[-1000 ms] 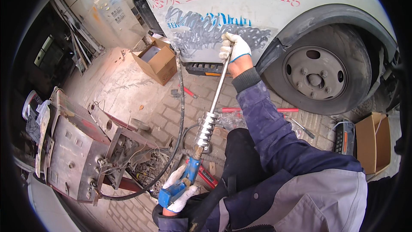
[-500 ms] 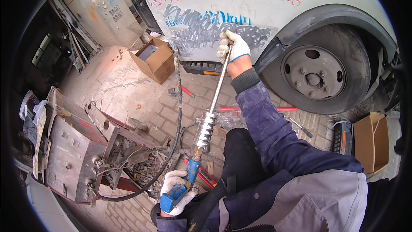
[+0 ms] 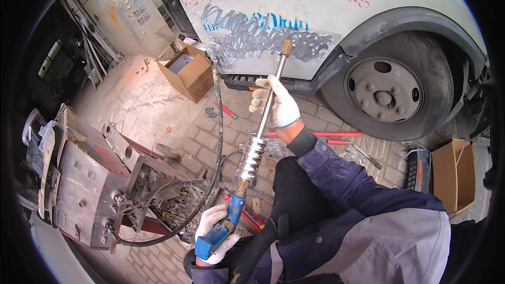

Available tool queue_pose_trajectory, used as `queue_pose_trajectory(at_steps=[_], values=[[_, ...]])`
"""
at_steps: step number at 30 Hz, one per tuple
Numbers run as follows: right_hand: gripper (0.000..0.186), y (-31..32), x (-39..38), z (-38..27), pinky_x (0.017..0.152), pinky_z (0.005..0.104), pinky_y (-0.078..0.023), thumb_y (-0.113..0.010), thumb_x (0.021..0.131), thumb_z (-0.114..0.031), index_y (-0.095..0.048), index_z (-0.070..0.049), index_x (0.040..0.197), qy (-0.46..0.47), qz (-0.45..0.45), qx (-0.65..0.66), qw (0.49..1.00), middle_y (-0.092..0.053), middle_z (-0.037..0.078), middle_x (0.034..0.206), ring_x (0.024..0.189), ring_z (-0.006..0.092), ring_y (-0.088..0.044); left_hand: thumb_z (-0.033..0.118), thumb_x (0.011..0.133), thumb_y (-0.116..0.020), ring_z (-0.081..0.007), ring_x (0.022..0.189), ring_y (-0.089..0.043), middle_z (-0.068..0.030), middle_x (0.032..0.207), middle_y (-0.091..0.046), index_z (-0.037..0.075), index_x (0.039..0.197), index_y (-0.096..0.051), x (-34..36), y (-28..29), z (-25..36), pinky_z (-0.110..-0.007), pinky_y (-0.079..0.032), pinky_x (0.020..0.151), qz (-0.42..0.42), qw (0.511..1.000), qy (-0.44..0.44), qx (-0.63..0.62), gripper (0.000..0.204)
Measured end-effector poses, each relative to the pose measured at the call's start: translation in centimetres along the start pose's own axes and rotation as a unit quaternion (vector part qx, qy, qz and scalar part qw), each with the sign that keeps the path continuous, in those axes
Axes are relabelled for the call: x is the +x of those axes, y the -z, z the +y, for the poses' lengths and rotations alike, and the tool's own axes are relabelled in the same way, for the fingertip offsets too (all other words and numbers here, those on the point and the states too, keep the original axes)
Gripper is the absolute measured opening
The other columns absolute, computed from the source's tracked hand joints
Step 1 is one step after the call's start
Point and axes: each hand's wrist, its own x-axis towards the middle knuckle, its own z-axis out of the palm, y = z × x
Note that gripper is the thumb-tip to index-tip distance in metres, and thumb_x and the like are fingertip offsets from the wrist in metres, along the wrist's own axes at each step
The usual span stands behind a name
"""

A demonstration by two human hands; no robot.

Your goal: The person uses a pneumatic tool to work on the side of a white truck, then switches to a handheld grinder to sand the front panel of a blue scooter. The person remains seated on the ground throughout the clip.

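Note:
A slide hammer dent puller point(image 3: 252, 159) slants up from my lap, with a blue pistol-like handle, a ribbed silver weight and a long steel rod. My left hand point(image 3: 208, 220), in a white glove, wraps the blue handle. Midway up the rod, my gloved right hand point(image 3: 284, 106) curls loosely round the steel, just above the weight. The rod's brass-coloured tip point(image 3: 286, 47) shows beyond my fingers, in front of the white vehicle panel point(image 3: 247, 64) with its patch of grey smears. Whether the tip touches the panel I cannot tell.
A worn metal cabinet point(image 3: 89, 205) stands at the left, with a black cable point(image 3: 216, 142) hanging near my left arm. Cardboard boxes point(image 3: 194, 76) sit at both sides. A red bar point(image 3: 315, 134) and a screwdriver point(image 3: 368, 158) lie on the paving by the wheel point(image 3: 386, 94).
My right hand has come down the rod from the tip end toward the weight, uncovering the brass-coloured tip. The left hand keeps its hold on the handle.

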Motion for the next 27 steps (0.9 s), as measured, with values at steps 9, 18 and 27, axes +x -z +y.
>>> queue_pose_trajectory(at_steps=[9, 18, 27], values=[[0.035, 1.2, -2.7, 3.4, 0.066, 0.0501, -0.061, -0.068, 0.11, -0.037, -0.072, -0.009, 0.089, -0.227, -0.108, 0.144, 0.957, -0.068, 0.005, 0.071, 0.065, 0.0281, -0.07, 0.03, 0.08, -0.101, -0.0404, 0.147, -0.059, -0.0272, 0.155, -0.063, 0.0, 0.129, -0.075, -0.2, 0.1, 0.3, -0.052, -0.045, 0.123, -0.012, 1.0, 0.023, -0.013, 0.063], [0.022, -4.3, -6.3, 2.2, 0.059, 0.0422, -0.059, -0.07, 0.108, -0.027, -0.07, -0.009, 0.096, -0.228, 0.014, 0.136, 0.964, -0.069, 0.004, 0.075, 0.063, 0.0226, -0.069, 0.027, 0.08, -0.101, -0.0384, 0.143, -0.063, -0.0279, 0.157, -0.062, -0.001, 0.13, -0.074, -1.2, 0.3, 0.1, -0.049, -0.05, 0.119, 0.015, 0.998, 0.045, -0.036, 0.063], [0.022, 1.8, -2.8, 2.9, 0.067, 0.0493, -0.064, -0.071, 0.108, -0.024, -0.072, -0.007, 0.094, -0.253, -0.098, 0.126, 0.954, -0.069, 0.004, 0.072, 0.063, 0.0256, -0.071, 0.02, 0.08, -0.102, -0.033, 0.142, -0.063, -0.0272, 0.159, -0.061, -0.002, 0.131, -0.073, -1.4, 0.2, -0.3, -0.045, -0.053, 0.116, -0.014, 0.994, 0.078, -0.073, 0.063]])
